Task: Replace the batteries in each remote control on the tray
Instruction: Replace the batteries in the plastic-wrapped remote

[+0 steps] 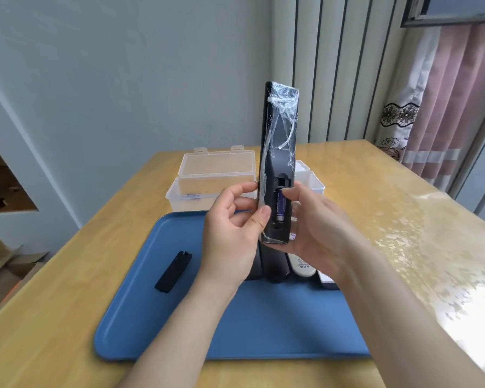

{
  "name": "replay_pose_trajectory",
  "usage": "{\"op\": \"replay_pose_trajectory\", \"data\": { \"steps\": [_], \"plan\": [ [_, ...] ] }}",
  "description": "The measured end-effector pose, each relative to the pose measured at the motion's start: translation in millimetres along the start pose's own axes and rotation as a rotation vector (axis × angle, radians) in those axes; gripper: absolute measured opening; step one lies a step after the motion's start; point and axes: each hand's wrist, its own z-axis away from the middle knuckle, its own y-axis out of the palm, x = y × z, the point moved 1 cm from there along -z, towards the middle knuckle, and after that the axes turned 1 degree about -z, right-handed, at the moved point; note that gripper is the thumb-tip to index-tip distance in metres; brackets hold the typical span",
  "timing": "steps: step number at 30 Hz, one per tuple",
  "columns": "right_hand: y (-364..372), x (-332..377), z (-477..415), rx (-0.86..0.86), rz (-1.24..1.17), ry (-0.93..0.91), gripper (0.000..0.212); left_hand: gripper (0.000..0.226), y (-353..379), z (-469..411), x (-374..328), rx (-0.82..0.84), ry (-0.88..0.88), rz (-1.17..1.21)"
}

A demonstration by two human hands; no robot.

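Note:
A long black remote [277, 141] wrapped in clear plastic film stands upright above the blue tray [179, 326], back side toward me. Its battery compartment is uncovered, with a purple battery [280, 207] inside. My left hand [235, 228] grips the remote's lower left edge between thumb and fingers. My right hand [317, 228] cradles the lower right side, and its thumb presses on the battery's top. The black battery cover [174, 271] lies loose on the tray's left part. More remotes lie on the tray beneath my hands: black ones [275, 268] and a white one [304, 268].
Behind the tray stands a clear plastic box [191, 191] with its lid [216, 163] raised, and a white container [312, 182] to its right. The wooden table [403, 233] has a glossy film cover. Cardboard boxes [9, 270] lie on the floor at left.

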Motion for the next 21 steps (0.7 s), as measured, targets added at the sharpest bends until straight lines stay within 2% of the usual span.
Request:
{"op": "replay_pose_trajectory", "data": {
  "steps": [8, 15, 18, 21],
  "plan": [
    [0, -1, -4, -0.083, -0.033, 0.010, 0.029, 0.037, 3, 3, 0, 0.007, 0.080, -0.068],
    [-2, -1, -6, -0.111, -0.024, 0.070, 0.017, 0.046, 9, 9, 2, 0.022, 0.127, -0.226],
    [-3, 2, -4, -0.111, -0.015, 0.075, 0.020, 0.053, 10, 10, 3, 0.033, 0.208, -0.351],
    [-5, 2, -3, -0.080, -0.044, 0.080, 0.037, 0.043, 8, 10, 7, 0.045, 0.376, -0.575]
  ]
}}
